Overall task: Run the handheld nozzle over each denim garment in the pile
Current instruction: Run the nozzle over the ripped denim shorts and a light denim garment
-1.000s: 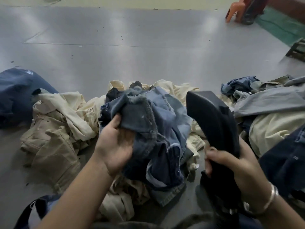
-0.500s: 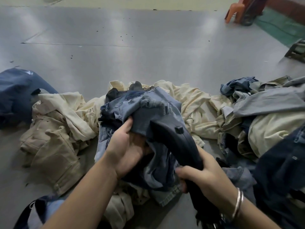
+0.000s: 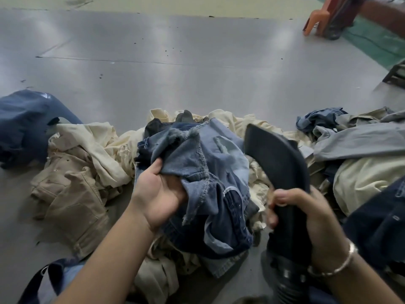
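Everything here sits around the blue denim garment [image 3: 210,172], bunched up in the middle of the grey floor [image 3: 175,62]. Far to its left lies a dark navy heap [image 3: 26,123], and between that heap and the denim sprawl tan trousers [image 3: 70,198] and cream cloth [image 3: 94,145], the cream running on behind the denim. Down at the near left corner, a dark strap [image 3: 41,279] curls by the person's forearm.

The left hand [image 3: 160,194] comes in from below and grips the denim at its left side, thumb on top of a frayed fold and fingers tucked under the cloth, lifting it off the pile.

Just right of the denim, and apart from it, stands the black nozzle [image 3: 278,163], its flat mouth tipped up and away. The right hand [image 3: 306,218] is wrapped tight around its neck, fingers curled across the front, a metal bangle [image 3: 335,264] on the wrist; a ribbed hose [image 3: 289,286] leaves the nozzle below the hand.

Further right of the denim is a second pile [image 3: 361,150] of grey, cream and dark blue garments. Far beyond, upper right, an orange stool [image 3: 315,20] stands.
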A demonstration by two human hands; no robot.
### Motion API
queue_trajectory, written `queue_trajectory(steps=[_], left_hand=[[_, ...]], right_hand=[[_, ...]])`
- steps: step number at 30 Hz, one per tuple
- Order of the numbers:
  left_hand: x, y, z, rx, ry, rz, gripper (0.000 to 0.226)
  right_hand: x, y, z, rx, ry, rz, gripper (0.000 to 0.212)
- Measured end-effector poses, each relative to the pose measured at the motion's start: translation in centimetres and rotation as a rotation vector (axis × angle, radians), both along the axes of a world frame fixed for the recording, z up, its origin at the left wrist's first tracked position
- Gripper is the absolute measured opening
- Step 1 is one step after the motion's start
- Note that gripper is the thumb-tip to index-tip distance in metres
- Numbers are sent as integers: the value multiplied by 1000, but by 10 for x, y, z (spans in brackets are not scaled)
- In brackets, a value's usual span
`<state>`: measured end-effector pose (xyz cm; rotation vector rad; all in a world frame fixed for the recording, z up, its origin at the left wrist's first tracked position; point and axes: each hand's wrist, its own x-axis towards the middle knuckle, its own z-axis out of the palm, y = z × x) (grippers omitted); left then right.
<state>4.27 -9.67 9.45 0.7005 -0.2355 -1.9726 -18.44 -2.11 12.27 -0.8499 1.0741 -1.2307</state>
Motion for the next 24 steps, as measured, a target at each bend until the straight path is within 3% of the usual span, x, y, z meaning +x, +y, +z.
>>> queue_trajectory(steps=[8, 10, 18, 21, 24], left_hand=[[-10, -2, -3, -38, -21, -89, 62], [-14, 1, -6, -38, -32, -145, 61], [-6, 3, -6, -62, -48, -182, 56], [-4, -1, -5, -56, -57, -151, 56], [-5, -5, -6, -34, -63, -129, 59]], right_hand=[[4, 15, -13, 115, 132, 304, 33], [7, 11, -15, 133, 145, 265, 38], [-9, -16, -3, 31, 107, -70, 15], [-12, -3, -1, 28, 126, 101, 27], [8, 10, -8, 89, 143, 328, 20]])
